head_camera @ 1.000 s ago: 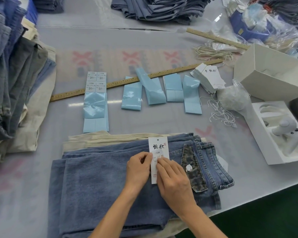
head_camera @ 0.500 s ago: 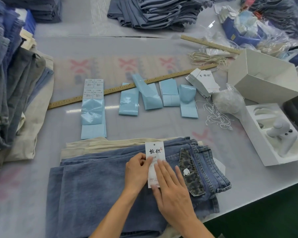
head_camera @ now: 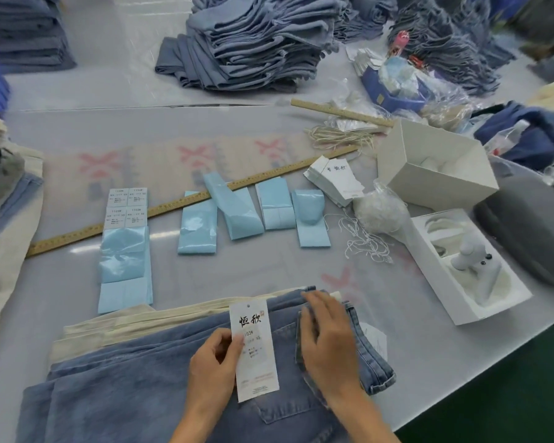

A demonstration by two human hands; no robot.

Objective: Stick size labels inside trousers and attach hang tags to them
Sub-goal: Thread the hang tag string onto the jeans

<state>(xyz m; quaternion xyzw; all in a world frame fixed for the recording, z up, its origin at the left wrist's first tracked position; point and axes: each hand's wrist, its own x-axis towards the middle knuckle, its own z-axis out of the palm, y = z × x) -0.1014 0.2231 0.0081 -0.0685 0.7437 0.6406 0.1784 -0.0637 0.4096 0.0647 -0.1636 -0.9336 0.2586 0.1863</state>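
Observation:
Folded blue jeans (head_camera: 135,388) lie at the table's near edge on top of a cream pair (head_camera: 141,321). A white hang tag (head_camera: 255,346) with black characters rests on the jeans. My left hand (head_camera: 215,366) pinches the tag's left edge between thumb and fingers. My right hand (head_camera: 328,337) lies flat with straight fingers on the folded waistband at the right. Sheets of size labels (head_camera: 127,207) and pale blue backing strips (head_camera: 125,266) lie beyond the jeans. A stack of spare hang tags (head_camera: 336,180) sits further right, with loose white strings (head_camera: 365,241) beside it.
A long wooden ruler (head_camera: 186,203) crosses the table. An open white box (head_camera: 435,167) and a tray holding a white tagging gun (head_camera: 474,260) stand at the right. Piles of folded jeans (head_camera: 253,43) fill the back, and more stacks sit at the left edge.
My right hand left the tag and moved right onto the waistband, covering the leopard-print inner patch. The left hand still holds the tag. The head camera tilted up.

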